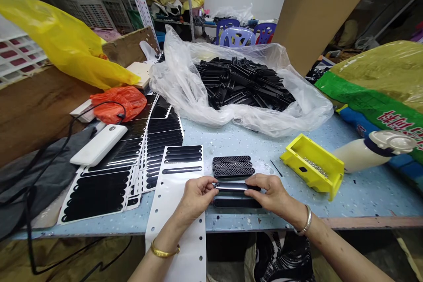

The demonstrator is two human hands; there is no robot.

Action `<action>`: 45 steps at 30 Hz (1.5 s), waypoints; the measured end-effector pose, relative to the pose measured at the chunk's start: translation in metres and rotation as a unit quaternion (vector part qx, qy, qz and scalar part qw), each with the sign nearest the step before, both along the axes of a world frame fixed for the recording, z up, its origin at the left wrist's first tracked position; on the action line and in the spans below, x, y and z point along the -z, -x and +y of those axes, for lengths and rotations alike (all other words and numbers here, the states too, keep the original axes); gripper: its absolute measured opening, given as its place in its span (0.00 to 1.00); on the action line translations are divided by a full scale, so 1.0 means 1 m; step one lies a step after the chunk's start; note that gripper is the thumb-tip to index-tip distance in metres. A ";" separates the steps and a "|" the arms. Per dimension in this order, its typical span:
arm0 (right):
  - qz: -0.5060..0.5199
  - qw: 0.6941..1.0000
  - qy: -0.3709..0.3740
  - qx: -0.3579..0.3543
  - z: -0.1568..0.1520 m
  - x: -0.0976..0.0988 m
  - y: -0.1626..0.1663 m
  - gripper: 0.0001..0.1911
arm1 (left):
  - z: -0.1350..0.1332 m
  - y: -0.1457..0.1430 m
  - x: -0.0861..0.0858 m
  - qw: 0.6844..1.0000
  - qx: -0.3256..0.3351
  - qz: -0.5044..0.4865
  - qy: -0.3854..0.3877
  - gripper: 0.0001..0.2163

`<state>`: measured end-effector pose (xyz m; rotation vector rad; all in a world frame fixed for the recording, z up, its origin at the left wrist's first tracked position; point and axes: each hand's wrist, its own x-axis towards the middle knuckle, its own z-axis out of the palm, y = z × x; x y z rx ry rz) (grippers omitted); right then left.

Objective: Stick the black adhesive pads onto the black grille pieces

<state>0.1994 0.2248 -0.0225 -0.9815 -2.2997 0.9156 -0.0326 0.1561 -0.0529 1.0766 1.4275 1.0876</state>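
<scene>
A glossy black strip with rounded ends (231, 187) is pinched between my two hands. My left hand (197, 197) grips its left end between thumb and fingertips, and my right hand (272, 193) grips its right end. Just below it on the table lies a smooth black strip (236, 203), close under my fingers. Above it sit several black lattice-patterned plastic strips (233, 166) side by side. Left of these is a white backing sheet (178, 200) carrying black rounded stickers (183, 154). My left forearm crosses the sheet's lower part.
A clear plastic bag (211, 116) full of black plastic parts (244, 81) stands behind. To the right are a yellow bin (309, 169) with small metal pieces and a bottle (357, 154). More sticker sheets (99, 191), a white power bank (99, 144) and cables lie left.
</scene>
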 end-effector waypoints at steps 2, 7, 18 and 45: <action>-0.003 1.000 0.002 0.001 -0.001 0.000 0.001 0.06 | 0.000 0.000 -0.001 1.000 0.003 0.003 0.000 0.09; -0.010 1.000 -0.011 -0.004 -0.001 0.001 0.001 0.05 | -0.001 0.000 -0.001 1.000 -0.003 0.006 0.002 0.09; -0.029 0.999 -0.027 -0.007 0.000 0.003 0.002 0.05 | 0.000 -0.001 -0.003 1.000 -0.007 -0.005 0.013 0.09; 0.007 1.000 0.023 0.008 0.004 0.007 -0.002 0.05 | 0.006 -0.006 -0.004 0.997 -0.069 0.026 0.028 0.09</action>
